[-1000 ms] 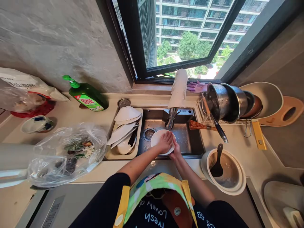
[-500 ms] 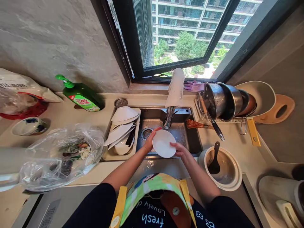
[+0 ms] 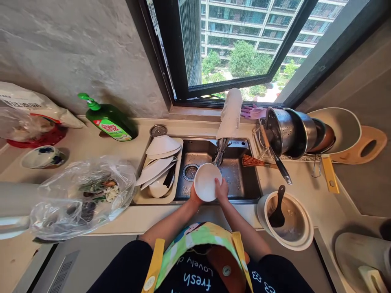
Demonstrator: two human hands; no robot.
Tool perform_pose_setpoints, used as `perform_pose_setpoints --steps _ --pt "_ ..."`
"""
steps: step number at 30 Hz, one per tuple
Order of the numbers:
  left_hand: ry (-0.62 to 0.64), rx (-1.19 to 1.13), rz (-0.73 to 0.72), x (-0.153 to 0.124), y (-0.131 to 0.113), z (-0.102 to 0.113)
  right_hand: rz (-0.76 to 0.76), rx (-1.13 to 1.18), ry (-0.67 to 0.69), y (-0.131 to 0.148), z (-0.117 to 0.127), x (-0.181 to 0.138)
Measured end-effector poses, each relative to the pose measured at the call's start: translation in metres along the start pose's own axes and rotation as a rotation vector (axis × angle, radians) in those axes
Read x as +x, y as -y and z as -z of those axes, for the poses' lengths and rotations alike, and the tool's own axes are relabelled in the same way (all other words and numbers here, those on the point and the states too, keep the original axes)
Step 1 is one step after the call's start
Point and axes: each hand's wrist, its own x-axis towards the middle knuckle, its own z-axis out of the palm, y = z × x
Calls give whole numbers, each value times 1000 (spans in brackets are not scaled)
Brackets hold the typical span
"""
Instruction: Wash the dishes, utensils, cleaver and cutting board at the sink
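Note:
A small white plate is held over the steel sink, just below the tap. My left hand grips the plate's near left edge from below, mostly hidden behind it. My right hand lies on the plate's right side with fingers pressed against its face. The sink drain shows to the left of the plate.
A tray of stacked white dishes sits left of the sink. Green soap bottle, plastic bag of scraps, a bowl on the left counter. Right: brush, rack with colander and pots, pot with spatula.
The plate has tilted and moved slightly back toward the tap. My right hand has slid from the plate's right rim onto its face; my left hand dropped from the far rim to the near edge.

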Motion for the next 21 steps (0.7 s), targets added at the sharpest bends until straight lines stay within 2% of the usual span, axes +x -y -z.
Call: perform_pose_setpoints --steps 2,6,9,12,14,17,19,21 --pt "31 36 -33 -1 -6 4 12 -27 -6 -2 5 0" --pt "14 183 -73 6 -25 7 93 -59 83 -6 16 -1" --pt "-33 222 1 10 -31 4 295 -264 124 -4 16 -3" --pt "-33 179 44 10 -25 -6 525 -478 174 2 4 -7" --pt "-1 146 41 8 -21 -14 594 -548 258 4 -8 -12" --pt "-12 109 6 5 -23 -23 602 -518 504 5 -16 -20" --pt "-60 97 -19 3 -31 -25 619 -464 644 6 -9 -24" --pt "-86 93 -19 0 -42 -22 658 -438 653 8 6 -22"
